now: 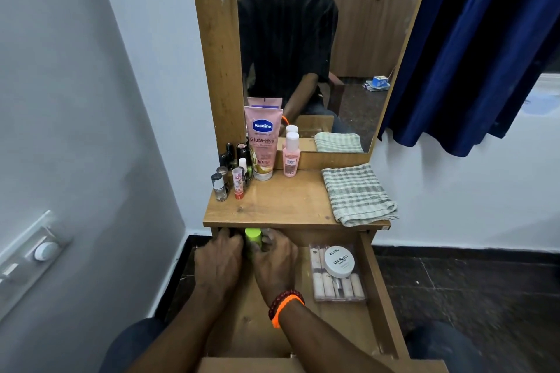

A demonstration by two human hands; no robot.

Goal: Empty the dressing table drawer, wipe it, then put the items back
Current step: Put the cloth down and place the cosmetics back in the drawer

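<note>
The wooden drawer [381, 291] stands pulled out below the dressing table top [288, 203]. Both my hands reach into its far left part. My left hand [219, 260] and my right hand [277, 257] curl around a container with a bright green cap [253, 236] between them; what else they hold is hidden. In the drawer's right part lies a clear box of small tubes [338, 285] with a white round nail polish remover jar [339, 260] on it. A checked cloth [357, 194] lies folded on the top's right side.
On the table top's left stand several small nail polish bottles [230, 172], a pink Vaseline tube [263, 142] and a small pink bottle [291, 157]. A mirror [318, 54] rises behind. A blue curtain [472, 48] hangs at the right, a wall switch plate [33, 254] at the left.
</note>
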